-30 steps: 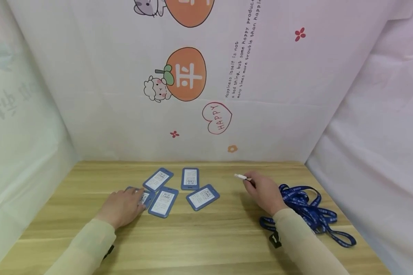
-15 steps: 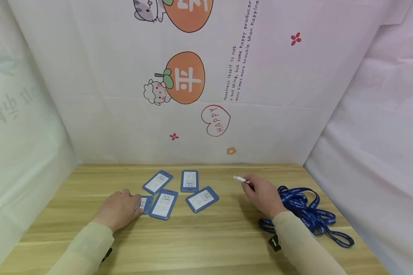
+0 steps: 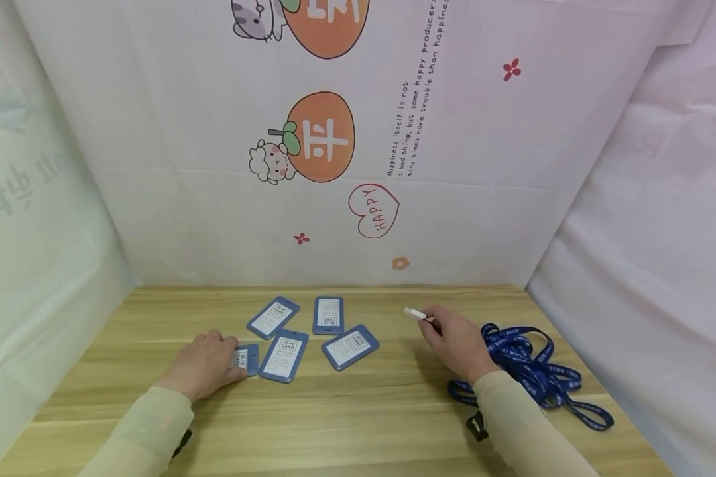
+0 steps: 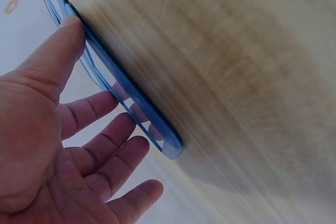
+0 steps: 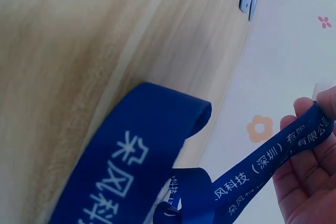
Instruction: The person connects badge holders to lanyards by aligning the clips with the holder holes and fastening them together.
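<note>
My left hand (image 3: 201,366) grips a blue badge holder (image 3: 246,359) with a white ID/IC card insert, low at the table. In the left wrist view the thumb lies at one long edge of the blue holder (image 4: 152,111) and the fingertips reach its other side. My right hand (image 3: 458,341) pinches a dark blue lanyard near its white clip (image 3: 414,313), which points left. White characters run along the lanyard strap (image 5: 252,171) in the right wrist view. Part of the held strap is hidden under the right hand in the head view.
Several more blue badge holders (image 3: 283,356) lie flat around the table's middle. A tangled heap of blue lanyards (image 3: 534,364) sits beside the right forearm, with a black buckle (image 3: 477,426) near the sleeve. White printed cloth (image 3: 453,218) closes off the back and sides of the wooden table (image 3: 346,424).
My left hand has drawn its badge holder left and toward me, apart from the neighbouring holder. The right hand keeps the lanyard nearly still. The head view has tilted slightly.
</note>
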`<state>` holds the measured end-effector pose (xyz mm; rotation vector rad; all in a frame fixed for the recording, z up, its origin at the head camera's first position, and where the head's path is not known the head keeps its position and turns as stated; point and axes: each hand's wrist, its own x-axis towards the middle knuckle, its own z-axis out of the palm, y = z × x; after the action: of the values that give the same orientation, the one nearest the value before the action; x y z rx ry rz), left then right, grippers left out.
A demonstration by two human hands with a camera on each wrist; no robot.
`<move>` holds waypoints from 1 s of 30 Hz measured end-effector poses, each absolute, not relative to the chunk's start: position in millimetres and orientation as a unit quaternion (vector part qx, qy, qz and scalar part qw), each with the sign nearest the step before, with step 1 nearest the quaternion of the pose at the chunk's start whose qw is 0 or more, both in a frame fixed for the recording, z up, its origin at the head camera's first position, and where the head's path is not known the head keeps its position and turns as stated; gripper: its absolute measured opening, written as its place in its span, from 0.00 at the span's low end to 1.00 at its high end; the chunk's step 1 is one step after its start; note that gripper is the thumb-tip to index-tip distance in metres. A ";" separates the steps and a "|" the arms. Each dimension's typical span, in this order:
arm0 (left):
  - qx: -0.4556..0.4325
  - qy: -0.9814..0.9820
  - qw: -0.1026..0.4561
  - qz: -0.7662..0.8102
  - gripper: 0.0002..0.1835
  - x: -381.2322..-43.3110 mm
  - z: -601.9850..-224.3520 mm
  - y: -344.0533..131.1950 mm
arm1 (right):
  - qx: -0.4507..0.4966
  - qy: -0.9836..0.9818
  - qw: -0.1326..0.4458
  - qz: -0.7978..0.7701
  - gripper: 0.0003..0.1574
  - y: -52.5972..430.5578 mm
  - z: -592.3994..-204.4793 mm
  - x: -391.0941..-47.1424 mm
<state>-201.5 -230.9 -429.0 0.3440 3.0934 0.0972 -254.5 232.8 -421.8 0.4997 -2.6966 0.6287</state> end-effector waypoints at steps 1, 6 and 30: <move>0.109 0.993 0.016 0.034 0.35 -201.3 -429.0 -231.3 | 0.175 -0.946 0.163 0.220 0.10 232.9 -422.2 -254.3; 0.102 0.993 0.018 0.047 0.38 -200.3 -428.8 -232.6 | 0.176 -0.945 0.165 0.223 0.10 232.9 -422.3 -252.9; 0.116 0.990 0.009 0.076 0.40 -198.0 -436.3 -233.2 | 0.149 -0.933 0.168 0.279 0.17 247.7 -405.0 -250.6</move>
<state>-198.0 -233.2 -436.3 0.3617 3.0943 0.2372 -250.6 247.7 -405.0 0.4251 -2.6549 0.7943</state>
